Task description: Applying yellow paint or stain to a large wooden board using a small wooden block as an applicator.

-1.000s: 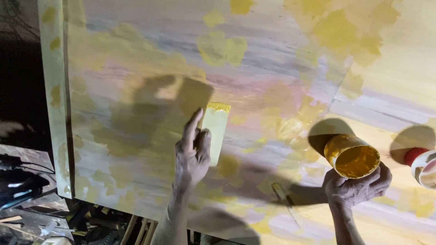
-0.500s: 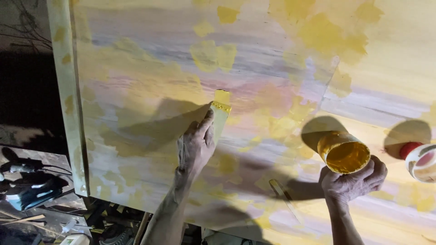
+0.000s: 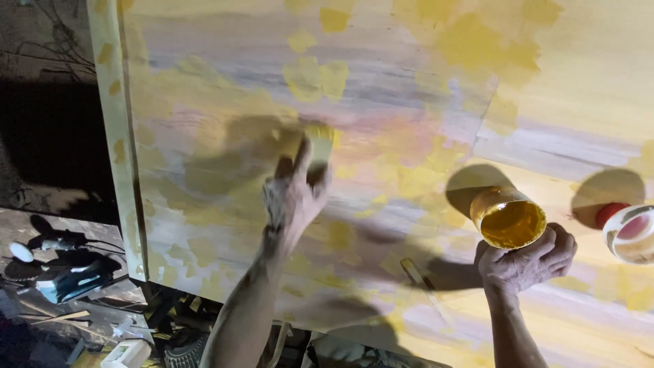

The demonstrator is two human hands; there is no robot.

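Observation:
A large wooden panel [image 3: 381, 75] fills most of the view, with yellow filler patches spread over it. My left hand [image 3: 294, 194] presses a flat putty scraper [image 3: 319, 142] with yellow paste on its blade against the panel near the middle; the hand is blurred. My right hand [image 3: 528, 259] grips a round open can [image 3: 507, 217] of yellow paste at the lower right, held over the panel.
A white and red round container [image 3: 628, 230] sits on the panel at the far right. A thin stick [image 3: 417, 276] lies on the panel near its lower edge. Left of the panel, power tools and cables [image 3: 58, 262] lie on a cluttered surface.
My left hand has slid the scraper up and to the right across the panel. The can in my right hand has stayed about where it was.

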